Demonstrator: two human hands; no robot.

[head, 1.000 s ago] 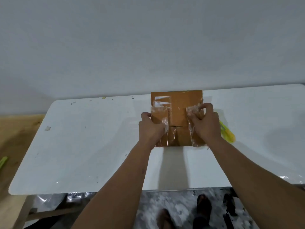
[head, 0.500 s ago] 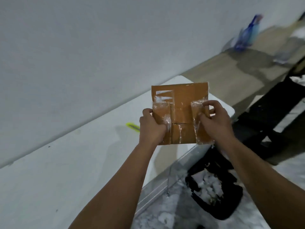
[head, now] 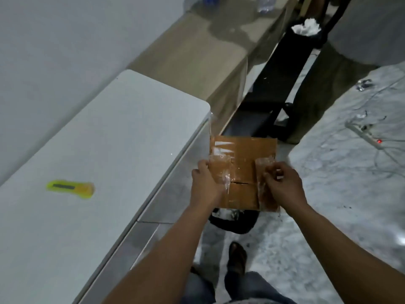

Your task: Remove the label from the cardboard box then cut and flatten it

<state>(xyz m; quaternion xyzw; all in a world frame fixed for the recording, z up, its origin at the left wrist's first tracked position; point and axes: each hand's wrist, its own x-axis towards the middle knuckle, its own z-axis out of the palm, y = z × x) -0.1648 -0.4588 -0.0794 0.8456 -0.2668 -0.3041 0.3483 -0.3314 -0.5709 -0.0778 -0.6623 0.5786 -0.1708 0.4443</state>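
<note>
Centrally, a flattened brown cardboard box is held in the air by both hands, off the table and above the marbled floor. Clear tape is seen across its upper left part, with further crinkled strips down both sides. Its left edge is gripped by the left hand, thumb laid on the near face and fingers hidden behind. Its right edge is gripped by the right hand, fingers curled at a taped strip; whether the tape alone is pinched cannot be told. A dark bag with pale contents is partly covered by the lower edge of the board. A white table is recorded at left, bearing a yellow-green utility knife well apart from the box. A second black bin stuffed with white paper is noted at upper right. A power strip with a red light is listed on the floor at right. One sandalled foot is visible below.
</note>
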